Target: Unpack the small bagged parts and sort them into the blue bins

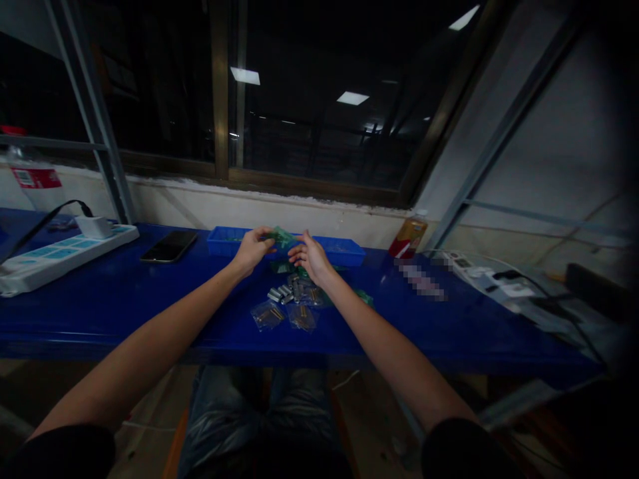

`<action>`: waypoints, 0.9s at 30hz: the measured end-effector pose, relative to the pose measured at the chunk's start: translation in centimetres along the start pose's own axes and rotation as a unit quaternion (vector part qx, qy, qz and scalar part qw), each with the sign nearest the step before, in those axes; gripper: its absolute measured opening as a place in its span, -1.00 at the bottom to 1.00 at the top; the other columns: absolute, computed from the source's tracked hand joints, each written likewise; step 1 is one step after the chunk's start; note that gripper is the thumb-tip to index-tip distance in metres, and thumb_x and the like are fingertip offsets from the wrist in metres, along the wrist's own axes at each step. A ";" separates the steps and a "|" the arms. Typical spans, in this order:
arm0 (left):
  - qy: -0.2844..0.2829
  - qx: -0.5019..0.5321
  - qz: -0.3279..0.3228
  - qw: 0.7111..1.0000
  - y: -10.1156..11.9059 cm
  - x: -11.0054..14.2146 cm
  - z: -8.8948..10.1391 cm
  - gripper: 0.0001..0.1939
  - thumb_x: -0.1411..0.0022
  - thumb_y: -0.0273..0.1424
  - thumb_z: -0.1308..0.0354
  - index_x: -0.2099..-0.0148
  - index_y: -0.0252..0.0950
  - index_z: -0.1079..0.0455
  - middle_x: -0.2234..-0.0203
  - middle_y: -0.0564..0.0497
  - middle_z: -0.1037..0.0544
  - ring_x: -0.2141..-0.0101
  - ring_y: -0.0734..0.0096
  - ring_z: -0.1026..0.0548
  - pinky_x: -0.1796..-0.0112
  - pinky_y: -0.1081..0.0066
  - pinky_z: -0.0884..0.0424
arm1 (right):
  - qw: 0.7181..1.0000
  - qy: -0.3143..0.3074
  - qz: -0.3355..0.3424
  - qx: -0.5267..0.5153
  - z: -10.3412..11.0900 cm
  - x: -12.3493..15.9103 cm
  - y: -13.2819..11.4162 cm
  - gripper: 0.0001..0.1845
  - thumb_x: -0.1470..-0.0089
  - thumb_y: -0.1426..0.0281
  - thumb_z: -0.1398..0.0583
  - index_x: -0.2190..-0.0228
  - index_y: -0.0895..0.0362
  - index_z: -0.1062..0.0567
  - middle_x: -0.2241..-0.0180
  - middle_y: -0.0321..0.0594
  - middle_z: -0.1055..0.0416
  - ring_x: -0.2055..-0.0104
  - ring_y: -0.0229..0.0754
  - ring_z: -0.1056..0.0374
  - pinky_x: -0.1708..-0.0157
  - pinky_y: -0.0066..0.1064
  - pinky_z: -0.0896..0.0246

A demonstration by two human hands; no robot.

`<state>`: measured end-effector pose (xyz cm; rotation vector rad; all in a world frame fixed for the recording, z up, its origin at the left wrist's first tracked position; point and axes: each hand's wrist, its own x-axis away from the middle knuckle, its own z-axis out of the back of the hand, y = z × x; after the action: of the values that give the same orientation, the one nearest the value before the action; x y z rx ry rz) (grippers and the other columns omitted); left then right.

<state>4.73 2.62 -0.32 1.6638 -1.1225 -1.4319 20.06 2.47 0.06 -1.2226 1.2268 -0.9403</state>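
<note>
Just above the middle of the frame, the left hand [252,249] and the right hand [310,256] meet over the blue table [124,299], with a small green packet [283,237] held between them. The packet sits at the fingertips of both hands, a little nearer the left hand's thumb side, and its long axis runs roughly left to right across the frame, tilted slightly down toward the right. The left hand's fingers are curled and pressed together, pinching the packet's left edge. The right hand's fingers are loosely bent and reach in to the packet's right end; whether they grip it or only touch it cannot be told in the dim light.

Directly behind the hands lies a shallow blue tray [344,251]. Below them, closer to the person, small metal cylinders [282,293] and clear little bags [268,315] lie on the table.
</note>
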 end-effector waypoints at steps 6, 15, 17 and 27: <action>-0.059 0.032 -0.065 0.996 -0.2 -0.2 0.3 -0.85 0.18 -0.45 -0.20 0.47 -0.40 -0.35 0.21 -0.06 -0.40 0.26 0.41 -0.38 0.35 0.54 -0.29 | 0.997 -0.015 -0.005 -0.072 -0.9 1.0 -0.9 -0.78 0.08 0.30 -0.17 0.38 0.16 -0.33 0.64 -0.37 -0.28 0.60 -0.35 -0.24 0.61 -0.55 -0.11; -0.073 -0.057 0.035 0.995 0.3 0.0 0.4 -0.77 0.13 -0.54 0.03 0.36 -0.37 -0.37 0.48 0.03 -0.43 0.48 0.49 -0.34 0.48 0.55 -0.21 | 0.985 0.068 0.136 0.077 -0.3 -0.6 0.1 -0.78 0.28 0.45 -0.19 0.44 0.21 -0.39 0.56 -0.35 -0.30 0.53 -0.35 -0.20 0.48 -0.49 -0.13; -0.055 -0.039 0.062 0.996 0.5 0.0 0.4 -0.73 0.10 -0.53 -0.03 0.26 -0.31 -0.34 0.45 0.04 -0.43 0.44 0.47 -0.37 0.42 0.53 -0.25 | 0.964 0.098 0.196 0.153 -0.1 -0.7 0.3 -0.85 0.26 0.44 -0.18 0.49 0.19 -0.38 0.55 -0.33 -0.31 0.51 -0.33 -0.21 0.45 -0.46 -0.14; -0.050 -0.003 0.254 0.966 0.3 -0.4 1.4 -0.73 -0.12 -0.24 -0.09 0.36 -0.41 -0.34 0.47 -0.14 -0.44 0.46 0.41 -0.40 0.43 0.46 -0.34 | 0.846 0.067 0.381 0.366 -0.1 0.3 0.3 -0.86 0.16 0.52 -0.08 0.56 0.14 -0.44 0.48 -0.24 -0.35 0.34 -0.22 -0.28 0.32 -0.41 -0.17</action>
<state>3.33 2.90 -0.12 1.1855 -1.4693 -1.1864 19.94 2.24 -0.29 -0.0242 1.1416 -0.7595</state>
